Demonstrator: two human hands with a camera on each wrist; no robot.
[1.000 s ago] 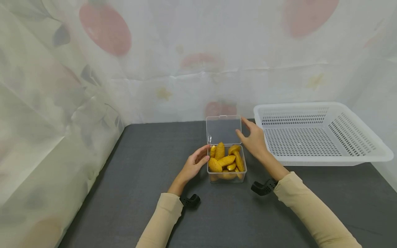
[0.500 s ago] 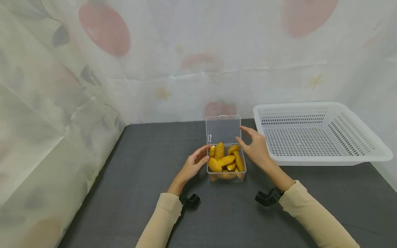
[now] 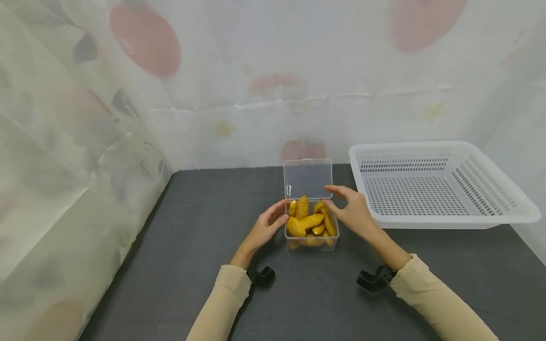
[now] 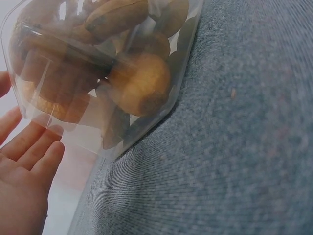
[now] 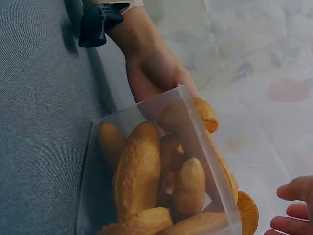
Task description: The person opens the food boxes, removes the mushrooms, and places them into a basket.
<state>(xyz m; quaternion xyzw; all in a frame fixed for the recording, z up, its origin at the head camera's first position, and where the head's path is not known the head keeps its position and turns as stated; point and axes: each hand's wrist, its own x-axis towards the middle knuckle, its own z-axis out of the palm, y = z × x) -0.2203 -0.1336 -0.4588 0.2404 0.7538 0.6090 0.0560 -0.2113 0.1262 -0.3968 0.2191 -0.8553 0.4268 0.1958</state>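
Sheet (image 3: 239, 57), pale, printed with fruit, leaves and stars: being hung at back and sides, presumably so that the room beyond is being screened off.

Table (image 3: 222, 213), dark grey: being bordered by the sheet; a fine ribbed weave is being shown in the wrist views.

Basket (image 3: 452, 219), white, slotted: being set at the far right, near the right hand, perhaps so that it is being had within reach without the box being crowded.

Box (image 3: 312, 237), clear: being stood upright on the table between both hands, left of the basket; both hands are presumably being served alike by this spot.

Right hand (image 3: 353, 208): being held at the box's right rear; thumb and fingers are being spread well apart, nothing being gripped.

Left hand (image 3: 268, 225): being rested at the box's left side, fingers nearly straight, thumb set apart, nothing being pinched; the box is apparently being steadied.

Lid (image 3: 304, 179), clear: being swung back behind the box, its exact angle not being shown; the contents are thereby being exposed.

Clips (image 3: 375, 279), black: being worn at both wrists, likely for the cameras.

Pieces (image 3: 312, 221), yellow, mushroom-like: being heaped inside the box, some above its rim, probably because it is being packed nearly full.
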